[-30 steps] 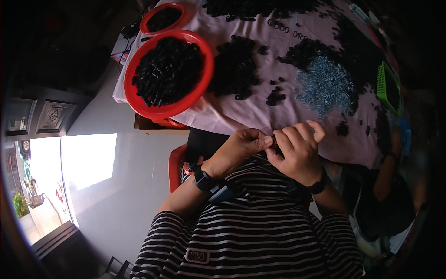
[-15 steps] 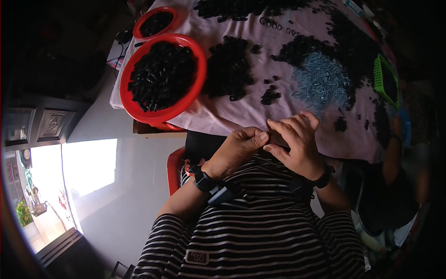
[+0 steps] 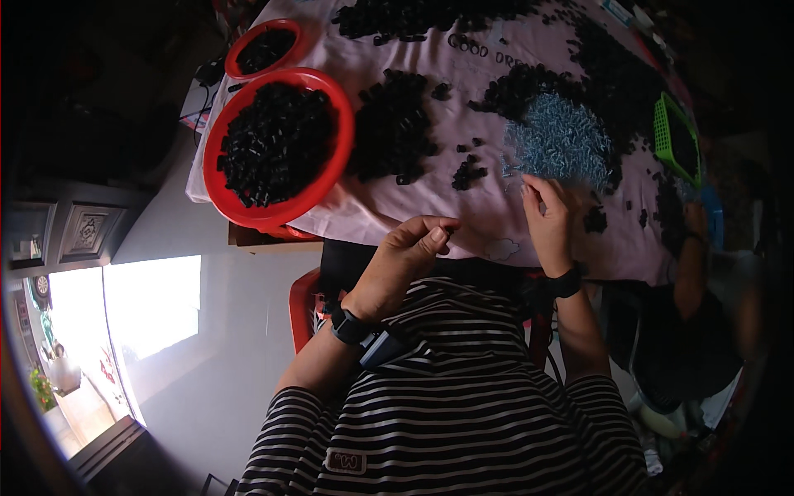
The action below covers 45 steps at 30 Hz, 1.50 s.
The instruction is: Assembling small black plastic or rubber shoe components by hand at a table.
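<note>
My left hand is closed, thumb and fingertips pinching a small black piece above the near edge of the cloth. Most of that piece is hidden by the fingers. My right hand reaches over the cloth to the near edge of a heap of small, thin, shiny bluish pieces. Its thumb and index finger are drawn together in a pinch; whatever is between them is too small to make out. A few small black pieces lie on the cloth between my hands and the heaps.
On the pink cloth, black pieces form several piles, one black pile beside a large full red basin. Behind it stands a smaller red basin. A green basket sits at right, near another person's arm.
My hands have come apart. The right hand has moved forward to the bluish heap, while the left has shifted slightly left with the small black piece pinched in it.
</note>
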### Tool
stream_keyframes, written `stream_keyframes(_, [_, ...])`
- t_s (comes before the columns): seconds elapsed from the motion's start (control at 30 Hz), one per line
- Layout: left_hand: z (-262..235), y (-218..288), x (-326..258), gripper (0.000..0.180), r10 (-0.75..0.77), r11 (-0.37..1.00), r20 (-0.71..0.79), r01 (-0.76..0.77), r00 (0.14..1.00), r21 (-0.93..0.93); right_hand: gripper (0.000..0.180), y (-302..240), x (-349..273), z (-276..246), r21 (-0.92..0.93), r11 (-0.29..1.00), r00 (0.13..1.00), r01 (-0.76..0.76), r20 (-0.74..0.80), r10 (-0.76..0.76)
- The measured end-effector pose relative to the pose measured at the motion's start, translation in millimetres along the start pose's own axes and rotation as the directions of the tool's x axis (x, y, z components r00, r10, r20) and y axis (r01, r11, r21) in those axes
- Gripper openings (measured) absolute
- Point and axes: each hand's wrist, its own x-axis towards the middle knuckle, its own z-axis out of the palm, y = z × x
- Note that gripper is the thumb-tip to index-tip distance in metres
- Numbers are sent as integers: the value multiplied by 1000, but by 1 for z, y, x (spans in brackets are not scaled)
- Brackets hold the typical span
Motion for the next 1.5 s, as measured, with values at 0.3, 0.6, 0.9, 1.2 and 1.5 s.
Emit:
stream_keyframes(0.3, [-5, -5, -1, 46, 70, 997, 42, -68, 997, -38, 7, -3, 1, 10, -357, 892, 954, 277, -12, -301])
stream_keyframes(0.6, [-6, -5, 2, 44, -12, 984, 111, 32, 994, -175, 7, 14, -5, 7, -149, 986, 988, 80, -116, -98])
stream_keyframes(0.9, [-9, 6, -2, 41, -94, 938, 114, 126, 989, -324, 11, -3, -8, 7, -505, 829, 970, 238, 76, -233])
stream_keyframes(1.2, [-34, 92, -6, 28, 561, 734, -328, -273, 760, 622, 7, 1, -10, 10, -439, 832, 935, 339, 57, -351])
stream_keyframes(1.5, [-34, 91, 32, 35, 890, -153, 120, 39, 441, 988, 8, 6, -14, 11, -335, 904, 961, 266, 14, -277])
